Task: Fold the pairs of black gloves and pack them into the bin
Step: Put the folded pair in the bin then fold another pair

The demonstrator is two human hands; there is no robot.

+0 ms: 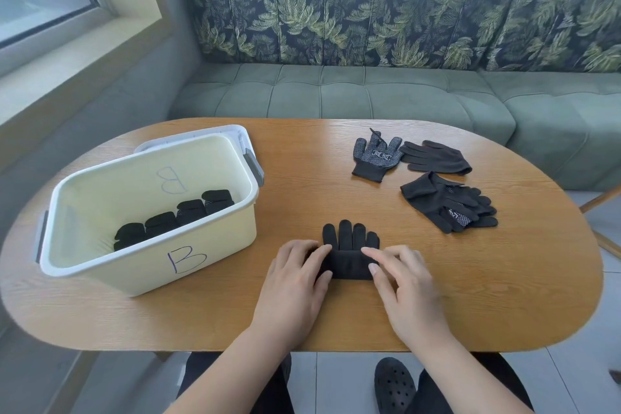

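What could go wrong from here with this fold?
1. The glove pair is only partly folded, with its fingertips sticking out. If the left hand or right hand slips, it may spring open.
2. The bin already holds four folded bundles in a row. A loosely folded one could unroll when dropped beside them.

Left of the left grip (295, 282), a strip of bare oval wooden desk (302, 178) runs to the cream plastic bin marked B (151, 265). Its tall near wall blocks a level pass, so the way in is from above. Inside, four folded black glove bundles (190, 212) line the near side and the far side lies free. The half-folded black glove pair (349, 245) fills the gap between both grips. Beyond and right of the right grip (406, 289), past open wood, lie loose black gloves (437, 202)
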